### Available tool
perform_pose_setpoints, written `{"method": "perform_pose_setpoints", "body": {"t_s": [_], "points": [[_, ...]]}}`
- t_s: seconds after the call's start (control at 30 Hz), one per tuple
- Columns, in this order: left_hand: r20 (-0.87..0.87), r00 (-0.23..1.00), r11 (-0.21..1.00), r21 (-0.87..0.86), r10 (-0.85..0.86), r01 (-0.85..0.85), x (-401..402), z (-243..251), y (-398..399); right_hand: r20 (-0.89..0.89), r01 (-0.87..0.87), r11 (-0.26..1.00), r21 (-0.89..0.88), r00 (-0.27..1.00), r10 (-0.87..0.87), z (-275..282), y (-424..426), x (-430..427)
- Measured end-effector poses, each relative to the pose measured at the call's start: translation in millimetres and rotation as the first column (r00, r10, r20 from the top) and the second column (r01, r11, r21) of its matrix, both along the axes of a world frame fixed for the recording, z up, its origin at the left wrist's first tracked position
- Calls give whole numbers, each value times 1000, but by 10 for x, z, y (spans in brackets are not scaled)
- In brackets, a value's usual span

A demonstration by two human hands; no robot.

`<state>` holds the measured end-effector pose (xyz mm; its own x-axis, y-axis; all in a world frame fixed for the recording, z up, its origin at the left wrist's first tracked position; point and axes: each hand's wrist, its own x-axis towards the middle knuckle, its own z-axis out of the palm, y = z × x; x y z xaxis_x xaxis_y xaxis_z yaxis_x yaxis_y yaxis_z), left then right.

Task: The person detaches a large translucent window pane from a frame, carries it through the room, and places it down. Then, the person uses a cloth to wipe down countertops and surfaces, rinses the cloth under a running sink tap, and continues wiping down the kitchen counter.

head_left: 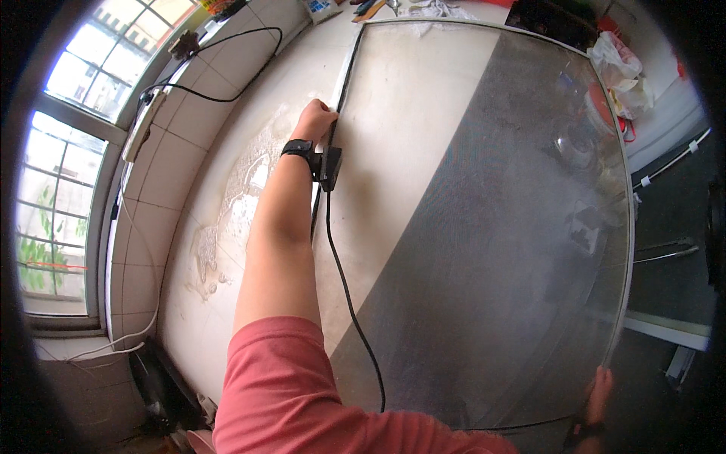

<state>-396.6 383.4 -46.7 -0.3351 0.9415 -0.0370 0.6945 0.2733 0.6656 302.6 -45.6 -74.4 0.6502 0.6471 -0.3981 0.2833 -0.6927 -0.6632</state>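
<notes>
A large framed insect screen (482,215) of fine mesh spans the view, its left part over a white countertop (227,142) and its right part over the darker floor. My left hand (315,120) grips the screen's left frame bar with curled fingers. A black strap with a black cabled device sits on that wrist. At lower right, my right hand (600,391) is closed around the right frame bar, partly seen through the mesh. A water puddle (244,198) wets the countertop left of my forearm.
A barred window (62,215) and tiled wall stand at left. A power strip (143,127) with a black cable (244,93) lies along the sill. Plastic bags (621,68) are at upper right. Utensils (371,10) and a white cloth (439,10) lie beyond the screen's far edge.
</notes>
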Motion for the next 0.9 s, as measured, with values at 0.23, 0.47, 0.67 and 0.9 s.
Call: {"method": "perform_pose_setpoints", "body": {"t_s": [0.23, 0.47, 0.67, 0.9], "points": [[1, 995, 989, 112, -97, 96, -48, -172, -92, -74, 15, 991, -132, 997, -25, -12, -81, 122], [369, 926, 990, 136, -84, 36, -196, -198, -196, -23, 7, 998, -68, 1000, -9, 98, -11, 52], [447, 893, 990, 142, -57, -8, -129, -129, -262, -18, -21, 999, -48, 1000, 20, 81, -17, 73], [209, 978, 995, 101, -27, 6, -87, -114, -233, -59, -10, 1000, -14, 998, 9, 8, -71, 172]]}}
